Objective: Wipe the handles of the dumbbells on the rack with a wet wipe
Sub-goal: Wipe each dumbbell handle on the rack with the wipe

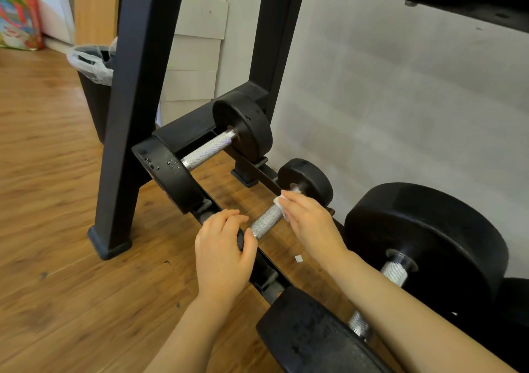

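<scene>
The wipe (pixel 282 203) is clamped on the handle (pixel 264 223) by the right hand (pixel 310 221); the left hand (pixel 223 246), fingers curled, apparently steadies the near weight. The handle should be rubbed full-length and rotated.

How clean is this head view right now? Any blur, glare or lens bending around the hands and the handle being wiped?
Head view: the middle is sharp, with knurling readable on the small dumbbell's handle between the left hand and the right hand holding the wet wipe; the floor at left is smeared; the rack legs bow from wide-angle distortion; light is soft, with no harsh glare.
</scene>
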